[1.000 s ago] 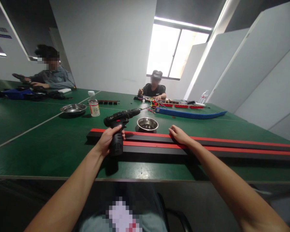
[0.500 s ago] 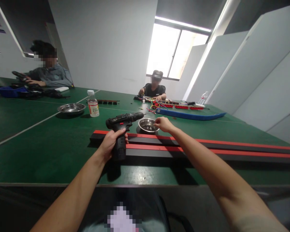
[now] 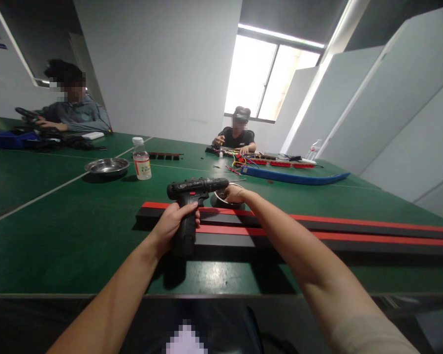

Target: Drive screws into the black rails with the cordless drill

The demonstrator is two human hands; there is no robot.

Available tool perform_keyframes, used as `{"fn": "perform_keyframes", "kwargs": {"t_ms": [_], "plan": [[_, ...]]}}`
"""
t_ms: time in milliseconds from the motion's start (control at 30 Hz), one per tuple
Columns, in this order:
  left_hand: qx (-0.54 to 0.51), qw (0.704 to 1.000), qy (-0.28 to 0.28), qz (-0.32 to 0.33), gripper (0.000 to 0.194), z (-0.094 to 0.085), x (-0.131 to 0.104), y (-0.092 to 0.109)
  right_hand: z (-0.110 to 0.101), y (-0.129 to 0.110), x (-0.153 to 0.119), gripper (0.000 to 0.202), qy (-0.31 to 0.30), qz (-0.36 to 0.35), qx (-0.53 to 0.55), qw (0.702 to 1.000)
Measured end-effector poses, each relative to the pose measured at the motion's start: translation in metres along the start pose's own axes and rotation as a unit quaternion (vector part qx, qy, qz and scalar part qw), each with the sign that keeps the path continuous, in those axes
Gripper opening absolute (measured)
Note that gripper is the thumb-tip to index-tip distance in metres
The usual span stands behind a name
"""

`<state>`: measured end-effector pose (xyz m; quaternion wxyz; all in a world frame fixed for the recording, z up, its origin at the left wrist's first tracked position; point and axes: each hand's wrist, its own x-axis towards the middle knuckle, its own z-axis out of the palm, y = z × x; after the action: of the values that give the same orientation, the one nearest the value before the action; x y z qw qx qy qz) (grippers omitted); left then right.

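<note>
My left hand (image 3: 177, 222) grips the handle of a black cordless drill (image 3: 195, 187), which stands upright with its base on a long black rail with red stripes (image 3: 317, 227). The drill's chuck points right. My right hand (image 3: 235, 193) is curled over the small steel bowl (image 3: 217, 199) just behind the rail, right beside the drill's tip. The hand hides most of the bowl and my fingertips, so whether they pinch anything does not show.
The green table's (image 3: 59, 221) near edge is close to me. At the left stand a plastic bottle (image 3: 141, 165) and a wide steel dish (image 3: 106, 166). A blue curved strip (image 3: 295, 176) and coloured wires (image 3: 239, 160) lie beyond. Two other people (image 3: 238, 135) (image 3: 74, 110) sit at the table.
My right hand left the rail, reached into the small bowl, then drew in beside the drill's tip. The drill shifted slightly right in my left hand.
</note>
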<state>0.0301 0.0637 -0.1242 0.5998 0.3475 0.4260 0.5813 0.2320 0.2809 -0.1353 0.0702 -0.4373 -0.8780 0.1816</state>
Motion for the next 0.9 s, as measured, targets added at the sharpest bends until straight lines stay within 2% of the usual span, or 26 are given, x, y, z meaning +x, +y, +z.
{"fn": "perform_keyframes", "kwargs": {"t_ms": [100,267,367,467,600,733,833,900], "plan": [[-0.001,1.000,0.000,0.001,0.018,0.000,-0.001,0.001,0.000,0.000,0.001,0.011,-0.027,0.020,-0.006,0.999],[-0.020,1.000,0.006,0.006,0.017,-0.002,0.000,0.000,-0.003,0.001,0.002,0.007,0.008,0.076,-0.039,0.996],[-0.028,1.000,0.012,0.004,0.017,-0.004,0.001,0.000,-0.002,0.002,-0.001,0.015,0.018,0.059,-0.039,0.997],[-0.033,0.999,0.015,0.005,0.017,-0.004,0.001,0.000,-0.001,0.004,-0.003,0.026,0.055,0.027,-0.013,0.998],[-0.028,1.000,0.012,0.003,0.017,-0.003,-0.001,0.001,-0.002,0.002,-0.009,0.022,0.099,0.035,-0.005,0.994],[-0.025,1.000,0.011,-0.002,0.015,0.000,-0.003,0.003,-0.008,-0.003,-0.029,0.025,0.118,0.030,0.003,0.993],[-0.023,1.000,0.008,-0.009,0.013,0.002,-0.004,0.004,-0.011,-0.006,-0.056,0.026,0.128,0.013,0.047,0.991],[-0.014,1.000,-0.002,-0.012,0.014,0.002,-0.005,0.004,-0.011,-0.007,-0.078,0.025,0.156,0.006,0.090,0.984]]}}
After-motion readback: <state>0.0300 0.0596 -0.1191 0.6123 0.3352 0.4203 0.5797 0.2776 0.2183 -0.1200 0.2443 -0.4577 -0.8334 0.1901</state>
